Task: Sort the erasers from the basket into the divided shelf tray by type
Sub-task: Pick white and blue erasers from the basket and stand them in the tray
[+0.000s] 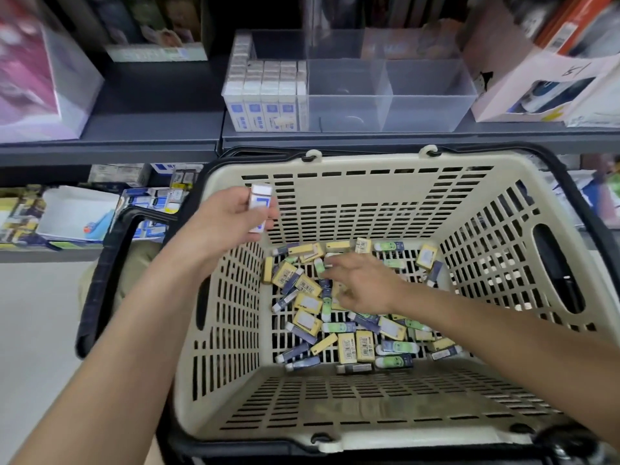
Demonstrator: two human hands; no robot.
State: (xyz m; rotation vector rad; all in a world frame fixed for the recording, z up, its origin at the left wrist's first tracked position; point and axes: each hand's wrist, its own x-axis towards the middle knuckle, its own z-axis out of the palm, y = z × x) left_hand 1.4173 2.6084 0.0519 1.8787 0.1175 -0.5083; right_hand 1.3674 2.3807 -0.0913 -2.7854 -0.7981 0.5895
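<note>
A beige slotted basket (352,203) holds several loose erasers (355,344) in yellow, green and dark blue sleeves. My left hand (224,226) is raised over the basket's left rim and grips white erasers with blue labels (260,204). My right hand (362,283) reaches down into the pile, fingertips on an eraser near the far side; whether it grips one I cannot tell. On the shelf above stands a clear divided tray (432,105). Its left compartment is packed with upright white erasers (268,95); the middle and right compartments look bare.
Pink boxes (43,72) stand on the shelf to the left, and a white carton (543,85) stands right of the tray. The lower shelf at left carries more stationery boxes (77,213). Black basket handles (110,263) flank the basket.
</note>
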